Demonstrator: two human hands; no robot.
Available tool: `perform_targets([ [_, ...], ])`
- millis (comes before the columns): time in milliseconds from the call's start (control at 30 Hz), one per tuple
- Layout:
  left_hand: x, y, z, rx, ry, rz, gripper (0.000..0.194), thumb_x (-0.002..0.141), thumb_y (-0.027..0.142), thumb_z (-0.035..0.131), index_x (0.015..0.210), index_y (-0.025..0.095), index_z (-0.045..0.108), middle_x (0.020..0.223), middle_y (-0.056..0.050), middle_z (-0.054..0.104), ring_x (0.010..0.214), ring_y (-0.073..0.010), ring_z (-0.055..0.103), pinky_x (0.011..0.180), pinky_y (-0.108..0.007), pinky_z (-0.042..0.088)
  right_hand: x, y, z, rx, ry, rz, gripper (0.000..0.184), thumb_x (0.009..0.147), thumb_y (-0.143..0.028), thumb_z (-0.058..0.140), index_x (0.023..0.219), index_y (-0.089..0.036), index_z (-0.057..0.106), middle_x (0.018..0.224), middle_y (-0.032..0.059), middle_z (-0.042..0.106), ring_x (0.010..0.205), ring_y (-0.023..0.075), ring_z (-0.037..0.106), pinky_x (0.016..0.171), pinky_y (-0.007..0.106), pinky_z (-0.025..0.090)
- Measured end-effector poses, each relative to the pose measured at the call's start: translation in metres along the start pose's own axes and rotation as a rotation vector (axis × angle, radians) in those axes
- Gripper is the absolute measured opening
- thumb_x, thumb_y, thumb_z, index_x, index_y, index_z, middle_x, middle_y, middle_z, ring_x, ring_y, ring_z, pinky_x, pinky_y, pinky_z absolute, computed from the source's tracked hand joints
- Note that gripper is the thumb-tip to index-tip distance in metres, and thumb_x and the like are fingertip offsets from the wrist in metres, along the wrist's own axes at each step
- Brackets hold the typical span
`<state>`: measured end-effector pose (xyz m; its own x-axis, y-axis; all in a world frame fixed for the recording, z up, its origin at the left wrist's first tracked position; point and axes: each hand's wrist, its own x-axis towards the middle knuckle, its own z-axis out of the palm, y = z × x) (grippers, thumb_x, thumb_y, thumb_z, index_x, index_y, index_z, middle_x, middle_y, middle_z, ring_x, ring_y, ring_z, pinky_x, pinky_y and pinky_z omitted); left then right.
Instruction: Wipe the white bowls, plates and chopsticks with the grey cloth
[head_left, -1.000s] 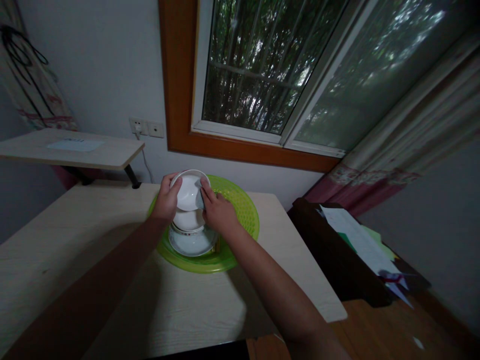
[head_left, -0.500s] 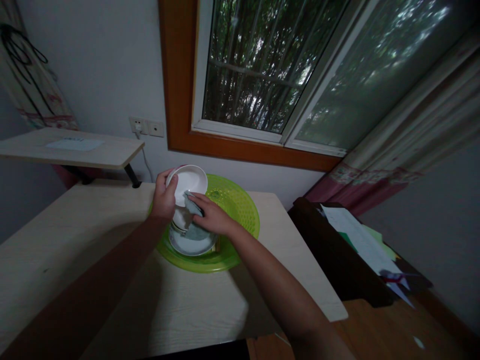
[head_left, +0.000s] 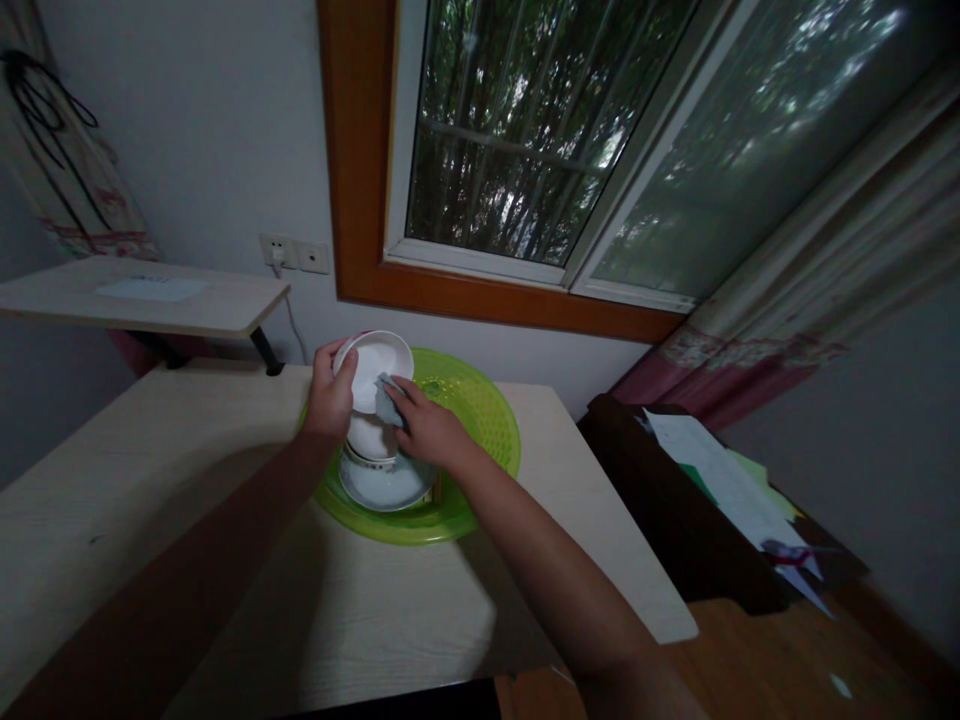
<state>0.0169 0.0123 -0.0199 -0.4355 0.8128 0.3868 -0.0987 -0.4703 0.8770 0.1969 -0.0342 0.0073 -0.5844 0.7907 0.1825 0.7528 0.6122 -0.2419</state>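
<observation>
While the left grip [head_left: 330,398] holds one bowl [head_left: 379,357], the right grip [head_left: 430,427] clutches one cloth [head_left: 386,406].

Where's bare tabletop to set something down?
Bare: tabletop right of the green basket; also left, between raised shelf and left forearm. Crowded: the basket's left side, where left hand with white bowl and right hand with grey cloth are above a plate.

Smooth glossy ceramic bowl [head_left: 381,354], matt cloth [head_left: 387,404], shiny plastic basket [head_left: 493,430].
</observation>
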Motion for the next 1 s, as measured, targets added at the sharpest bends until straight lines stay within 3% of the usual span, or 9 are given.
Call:
perform_targets([
  [300, -0.002, 0.003, 0.002, -0.077, -0.028, -0.063, 0.039, 0.085, 0.051, 0.066, 0.114, 0.027, 0.059, 0.118, -0.005, 0.065, 0.105, -0.0223, 0.064, 0.09, -0.036, 0.054, -0.002, -0.007, -0.006, -0.238, 0.127, 0.081, 0.073, 0.089, -0.021, 0.052, 0.157, -0.022, 0.027, 0.168, 0.0059, 0.017, 0.127, 0.0318, 0.05, 0.104, 0.048, 0.049],
  [667, -0.003, 0.012, 0.006, -0.244, -0.107, -0.24, 0.043, 0.088, 0.055, 0.06, 0.119, 0.027, 0.05, 0.105, -0.005, 0.068, 0.095, -0.0227, 0.069, 0.08, -0.037, 0.058, 0.006, -0.004, -0.001, -0.051, 0.136, 0.0, 0.048, 0.095, -0.024, 0.053, 0.144, -0.028, 0.051, 0.152, 0.0004, 0.049, 0.123, 0.021, 0.06, 0.103, 0.034, 0.051],
  [800, -0.005, 0.023, 0.009, -0.344, -0.111, -0.331, 0.038, 0.085, 0.047, 0.066, 0.114, 0.024, 0.054, 0.104, -0.006, 0.068, 0.092, -0.0217, 0.068, 0.074, -0.032, 0.057, 0.006, -0.004, -0.001, -0.048, 0.133, -0.027, 0.041, 0.096, -0.021, 0.052, 0.136, -0.028, 0.059, 0.145, -0.001, 0.057, 0.123, 0.0195, 0.06, 0.101, 0.032, 0.051],
  [1000, 0.009, 0.05, 0.002, -0.281, -0.32, -0.465, 0.037, 0.072, 0.027, 0.076, 0.105, 0.016, 0.061, 0.087, -0.004, 0.068, 0.074, -0.0179, 0.065, 0.062, -0.026, 0.051, -0.001, -0.001, -0.003, -0.184, 0.135, -0.04, 0.039, 0.1, -0.019, 0.047, 0.136, -0.025, 0.06, 0.146, 0.0017, 0.057, 0.114, 0.0206, 0.065, 0.097, 0.033, 0.053],
])
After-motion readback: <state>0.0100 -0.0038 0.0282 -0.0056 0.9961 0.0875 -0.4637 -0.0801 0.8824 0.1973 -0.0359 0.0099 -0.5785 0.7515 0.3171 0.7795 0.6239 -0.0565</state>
